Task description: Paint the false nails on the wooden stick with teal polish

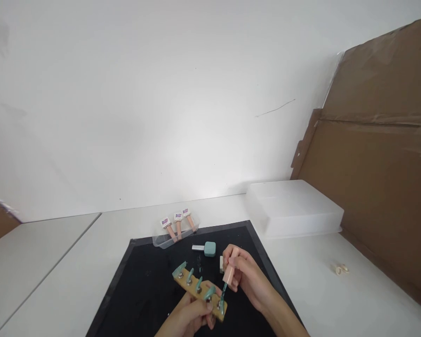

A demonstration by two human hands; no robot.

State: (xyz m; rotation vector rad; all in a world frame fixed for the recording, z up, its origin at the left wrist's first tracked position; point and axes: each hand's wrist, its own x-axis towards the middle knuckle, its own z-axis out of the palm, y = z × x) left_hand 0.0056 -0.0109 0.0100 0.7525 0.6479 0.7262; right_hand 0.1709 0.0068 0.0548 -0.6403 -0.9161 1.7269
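Note:
My left hand [195, 313] is closed on the lower part of a yellowish nail tip stand [192, 288], held at a slant above the black mat. Several green false nails [199, 283] sit on its metal pegs. My right hand [240, 269] grips the pink cap of a nail polish brush [230, 271]. Its green-coated bristles point down at the nail on the stand's right end; whether they touch it I cannot tell. Partly hidden behind my right fingers is a small pale bottle [221, 264].
A green bottle with a silvery cap [209, 249] lies on the black mat [140, 276]. Pink-capped bottles [178, 217] rest in a clear tray [164, 241] at the mat's back edge. Right of it are a translucent plastic box [298, 210], small cream-coloured rings [341, 268] and a cardboard wall [379, 164].

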